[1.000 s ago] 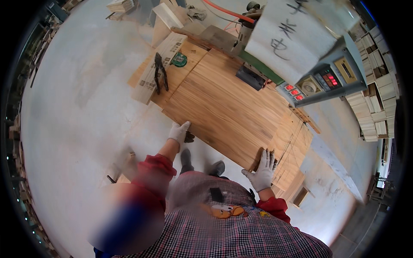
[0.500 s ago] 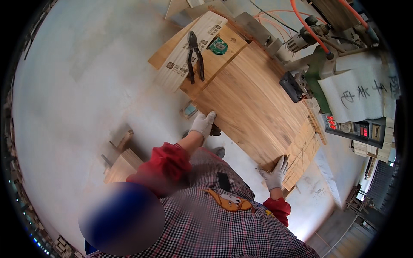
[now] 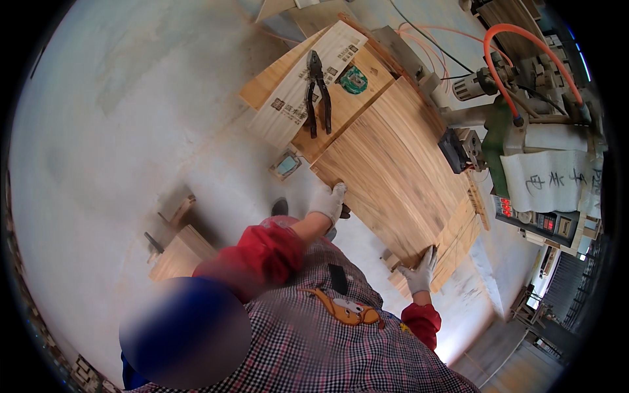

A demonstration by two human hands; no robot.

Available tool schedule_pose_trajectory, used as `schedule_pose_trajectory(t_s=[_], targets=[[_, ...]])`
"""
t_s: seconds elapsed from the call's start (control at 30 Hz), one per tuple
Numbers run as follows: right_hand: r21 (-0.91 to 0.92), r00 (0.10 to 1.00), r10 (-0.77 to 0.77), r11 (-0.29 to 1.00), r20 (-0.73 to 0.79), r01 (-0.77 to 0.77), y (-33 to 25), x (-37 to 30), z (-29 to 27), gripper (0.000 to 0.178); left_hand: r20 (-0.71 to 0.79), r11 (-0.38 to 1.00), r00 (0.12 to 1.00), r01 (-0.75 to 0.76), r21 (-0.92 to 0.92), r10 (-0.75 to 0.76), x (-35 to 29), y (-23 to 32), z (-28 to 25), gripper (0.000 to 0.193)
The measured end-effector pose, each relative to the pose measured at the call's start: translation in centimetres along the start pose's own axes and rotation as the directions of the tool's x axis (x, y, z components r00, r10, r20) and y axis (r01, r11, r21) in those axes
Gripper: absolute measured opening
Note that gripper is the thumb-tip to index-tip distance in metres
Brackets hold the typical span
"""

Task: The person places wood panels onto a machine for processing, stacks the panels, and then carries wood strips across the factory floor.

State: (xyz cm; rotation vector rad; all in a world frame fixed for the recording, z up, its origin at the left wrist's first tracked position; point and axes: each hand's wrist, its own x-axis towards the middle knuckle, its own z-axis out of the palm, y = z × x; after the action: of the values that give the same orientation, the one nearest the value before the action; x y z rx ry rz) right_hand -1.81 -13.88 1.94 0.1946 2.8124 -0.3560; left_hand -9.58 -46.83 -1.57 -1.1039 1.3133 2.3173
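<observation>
A wide wooden panel [image 3: 393,157] with brown grain lies on the worktable in front of me, under the machine head. My left hand [image 3: 329,202], in a white glove, grips the panel's near left corner; some of its fingers are hidden beneath the edge. At the near right corner my right hand [image 3: 419,270], also gloved, holds the same panel with fingers on its edge. Black-handled pliers [image 3: 318,92] rest on a pale printed board [image 3: 295,98] beyond my left hand. Beside them sits a green tape measure [image 3: 354,79].
On the right stands a machine with a green body [image 3: 496,141], an orange hose [image 3: 508,29] and a control box [image 3: 544,223] with red displays. A pencil-marked light board [image 3: 458,242] adjoins the panel's right end. Stacked wood [image 3: 183,252] stands on the floor at left.
The view has turned slightly, so the table and machine appear shifted, mostly rightward. Both hands stay on the panel; its place on the table looks much the same.
</observation>
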Motion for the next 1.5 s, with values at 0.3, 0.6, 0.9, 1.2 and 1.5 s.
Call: schedule_pose_trajectory(t_s=[0.3,0.6,0.9,1.2,1.5], targets=[[-0.093,1.0,0.015,0.996,0.004,-0.015,-0.5,-0.2,-0.6,0.11,0.006,0.999,0.999,0.041,0.024,-0.041,0.1,0.2,0.1,0.032],[-0.184,0.995,0.099,0.978,0.008,-0.096,-1.4,-0.3,-1.9,0.107,0.047,0.995,0.999,0.008,0.097,-0.013,0.3,0.4,-0.2,0.03],[-0.138,0.987,0.152,0.98,0.047,-0.145,-1.1,-0.1,-2.9,0.105,0.055,0.99,0.994,0.083,0.112,-0.089,1.1,0.6,-1.4,0.032],[-0.163,0.986,0.151,0.977,0.075,-0.137,-0.7,-0.2,-3.1,0.107,0.018,0.99,0.993,0.116,0.081,-0.118,0.3,0.8,-0.7,0.034],[-0.18,0.986,0.145,0.975,0.081,-0.129,-0.6,-0.1,-3.0,0.107,0.045,0.984,0.988,0.141,0.107,-0.146,1.3,0.3,-1.7,0.035]])
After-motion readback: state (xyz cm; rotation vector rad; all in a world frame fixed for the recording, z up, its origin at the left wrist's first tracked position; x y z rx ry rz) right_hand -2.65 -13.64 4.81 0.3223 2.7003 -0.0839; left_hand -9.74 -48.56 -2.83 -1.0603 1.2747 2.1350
